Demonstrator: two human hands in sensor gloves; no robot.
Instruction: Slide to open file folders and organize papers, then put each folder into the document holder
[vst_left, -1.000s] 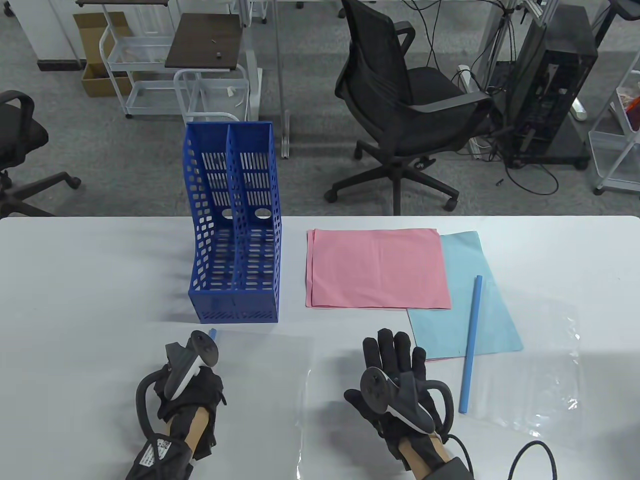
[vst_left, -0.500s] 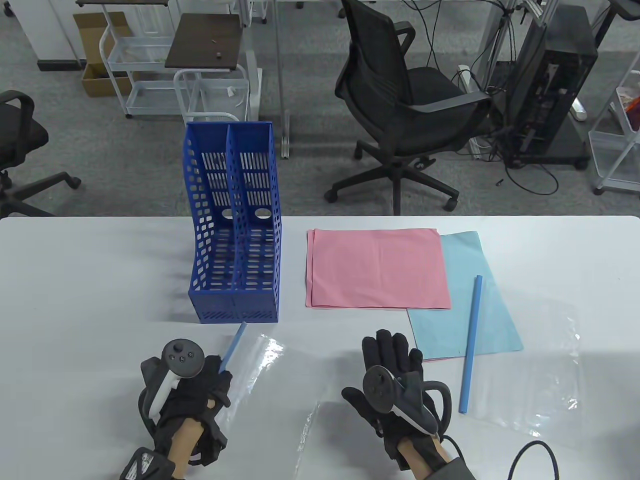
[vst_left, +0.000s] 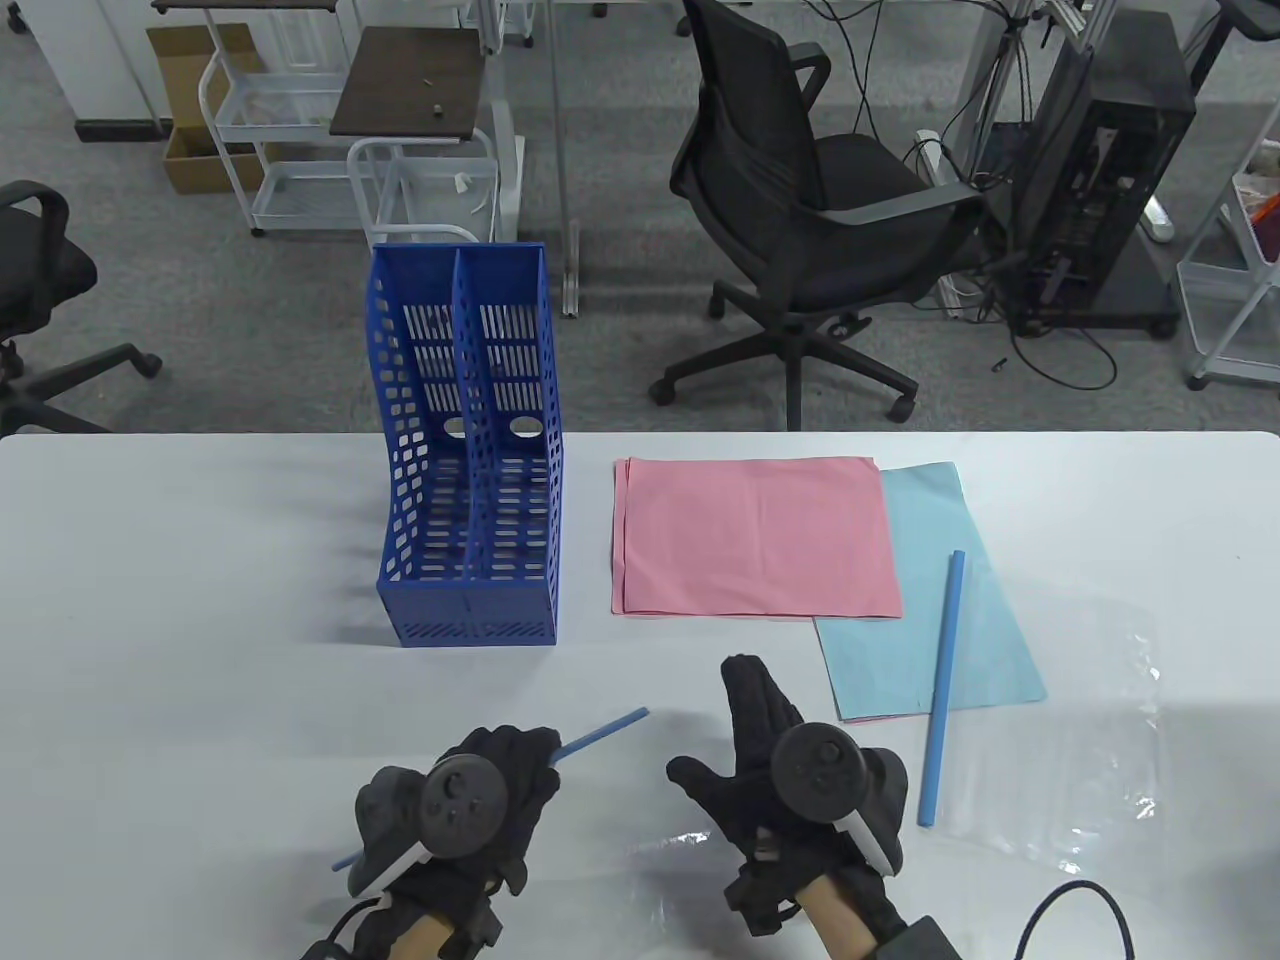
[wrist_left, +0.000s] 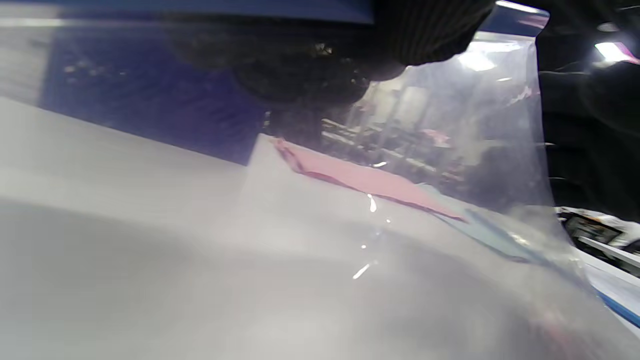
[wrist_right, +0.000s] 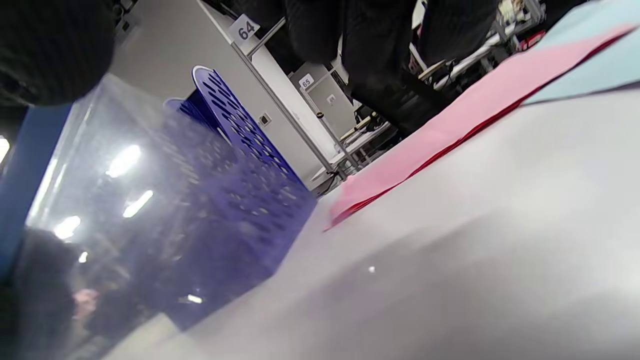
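Observation:
My left hand (vst_left: 520, 750) grips the thin blue slide bar (vst_left: 600, 732) of a clear folder (wrist_left: 450, 150) and holds it tilted above the table's front. The transparent sheet hangs below the bar. My right hand (vst_left: 720, 735) stands on its edge just right of it, fingers straight, thumb spread toward the sheet (wrist_right: 125, 200). Whether it touches the sheet I cannot tell. The blue two-slot document holder (vst_left: 470, 540) stands empty behind my left hand. Pink papers (vst_left: 755, 535) and a light blue paper (vst_left: 930, 620) lie to the right.
A second blue slide bar (vst_left: 943, 690) lies across the light blue paper. Its clear folder sheet (vst_left: 1080, 760) lies flat at the table's right front. Beyond the white table (vst_left: 200, 560) are office chairs, carts and a computer tower.
My left hand moved right and nearer the front edge, swinging the blue bar round and lifting the clear folder off the table. My right hand turned from flat onto its edge.

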